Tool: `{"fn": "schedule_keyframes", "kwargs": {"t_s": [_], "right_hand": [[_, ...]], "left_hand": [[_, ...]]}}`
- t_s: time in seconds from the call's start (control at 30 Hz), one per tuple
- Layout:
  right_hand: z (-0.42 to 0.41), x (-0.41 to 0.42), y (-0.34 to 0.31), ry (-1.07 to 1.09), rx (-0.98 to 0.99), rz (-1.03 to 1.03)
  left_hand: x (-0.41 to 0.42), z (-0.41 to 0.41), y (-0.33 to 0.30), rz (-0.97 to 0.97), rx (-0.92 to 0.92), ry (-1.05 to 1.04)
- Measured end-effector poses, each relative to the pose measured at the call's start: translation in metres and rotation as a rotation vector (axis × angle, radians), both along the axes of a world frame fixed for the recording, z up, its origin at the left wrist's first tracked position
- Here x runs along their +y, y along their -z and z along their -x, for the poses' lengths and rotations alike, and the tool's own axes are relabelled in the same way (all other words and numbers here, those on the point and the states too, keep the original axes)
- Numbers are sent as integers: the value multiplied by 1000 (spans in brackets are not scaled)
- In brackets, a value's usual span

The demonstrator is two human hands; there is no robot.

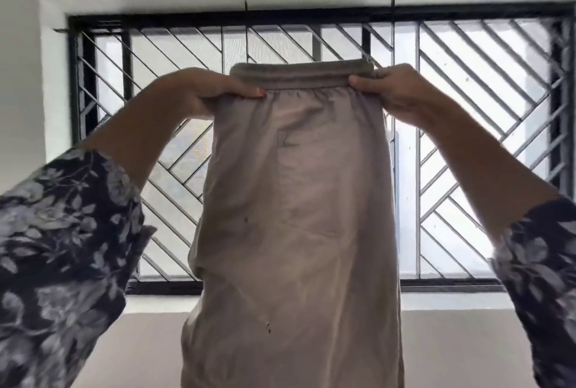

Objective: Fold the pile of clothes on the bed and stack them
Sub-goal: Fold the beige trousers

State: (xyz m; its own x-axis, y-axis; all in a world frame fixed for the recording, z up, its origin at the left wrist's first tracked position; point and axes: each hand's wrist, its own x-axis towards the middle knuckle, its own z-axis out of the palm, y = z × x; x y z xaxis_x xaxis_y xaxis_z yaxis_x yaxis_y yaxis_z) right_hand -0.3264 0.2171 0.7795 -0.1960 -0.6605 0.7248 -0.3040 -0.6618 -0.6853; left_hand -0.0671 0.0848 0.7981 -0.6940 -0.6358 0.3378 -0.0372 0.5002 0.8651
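At the waistband [304, 75], the left hand [199, 91] and right hand [396, 88] each pinch a corner of the beige trousers [296, 216], holding them up stretched flat; they hang straight down before the barred window [467, 107]. Floral sleeves [62, 231] cover both forearms.

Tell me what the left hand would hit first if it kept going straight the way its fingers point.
The left hand points rightward along the waistband of the beige garment it holds, so it would probably meet the right hand gripping the other end. Depth between them is unclear.
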Motion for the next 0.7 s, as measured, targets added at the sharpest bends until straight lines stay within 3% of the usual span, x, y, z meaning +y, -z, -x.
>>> {"fn": "schedule_keyframes", "kwargs": {"t_s": [0.13,0.2,0.3,0.4,0.47,0.53,0.6,0.7], "right_hand": [[0,-6,-9,-55,-61,35],[3,-17,-8,60,11,-34],[13,-55,14,493,359,-298],[16,-113,67,510,396,-466],[16,-148,104,339,170,-526],[16,-178,138,193,-48,-546],[15,-192,153,183,-95,-492],[9,-202,148,178,-72,-350]], "left_hand": [[-3,-14,-9,34,99,92],[-18,-18,-6,54,30,10],[-49,-7,20,286,-317,-393],[-90,18,72,575,-594,-677],[-121,33,108,536,-575,-736],[-153,41,138,320,-439,-693],[-171,43,154,158,-300,-660],[-184,37,149,181,-148,-642]]}}
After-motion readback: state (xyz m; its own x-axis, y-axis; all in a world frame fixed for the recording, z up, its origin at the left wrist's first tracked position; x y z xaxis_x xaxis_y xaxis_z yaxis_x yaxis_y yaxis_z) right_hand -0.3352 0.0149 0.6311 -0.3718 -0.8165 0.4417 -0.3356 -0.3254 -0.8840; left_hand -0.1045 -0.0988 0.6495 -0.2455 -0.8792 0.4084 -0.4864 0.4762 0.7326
